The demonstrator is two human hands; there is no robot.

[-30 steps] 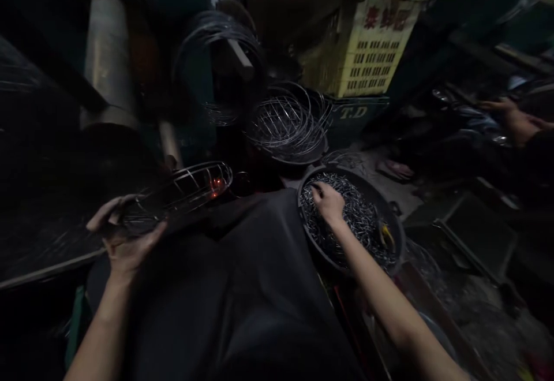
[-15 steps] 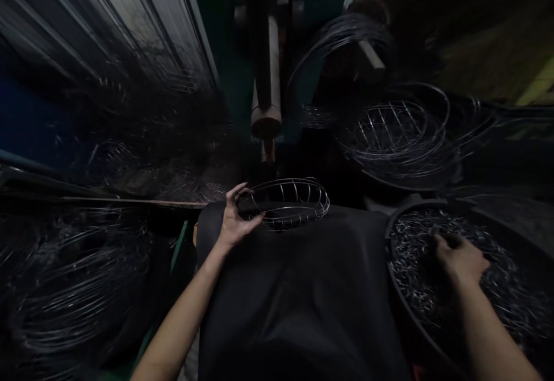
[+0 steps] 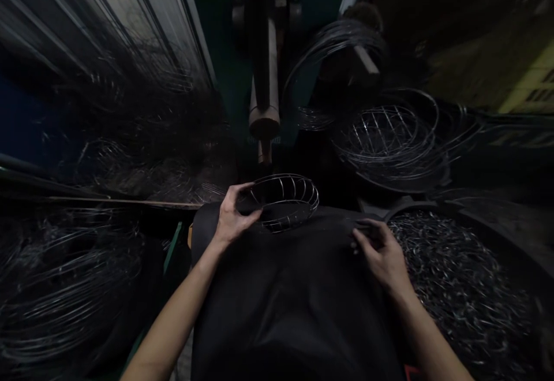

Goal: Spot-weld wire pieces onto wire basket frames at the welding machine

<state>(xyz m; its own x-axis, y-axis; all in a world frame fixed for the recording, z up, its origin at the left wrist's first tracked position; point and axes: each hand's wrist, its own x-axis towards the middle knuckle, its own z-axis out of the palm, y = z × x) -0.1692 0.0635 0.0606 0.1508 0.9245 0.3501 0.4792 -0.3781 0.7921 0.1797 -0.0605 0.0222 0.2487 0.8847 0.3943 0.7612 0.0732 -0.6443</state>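
My left hand (image 3: 232, 217) pinches the left side of a round wire basket frame (image 3: 288, 201), thumb below and fingers above. The frame is tilted, two wire rings joined by short curved ribs, and it sits at the far edge of a black cloth (image 3: 294, 294). To the right, above the cloth, my right hand (image 3: 387, 254) has its fingers curled in with dark fingertips; what they hold is too dark to make out. Close to that wrist lies a heap of small bent metal pieces (image 3: 459, 277) in a dark round tub (image 3: 413, 208).
A machine's vertical shaft (image 3: 265, 118) stands just beyond the frame. Wire rings and grids (image 3: 389, 133) are stacked at the back right, below a hanging wire coil (image 3: 324, 40). More wire frames (image 3: 64, 294) pile up at left, near a green bar (image 3: 172, 247).
My right hand has come out of the tub and moved left over the cloth, its fingers curled. The left hand still grips the wire frame, which has shifted slightly.
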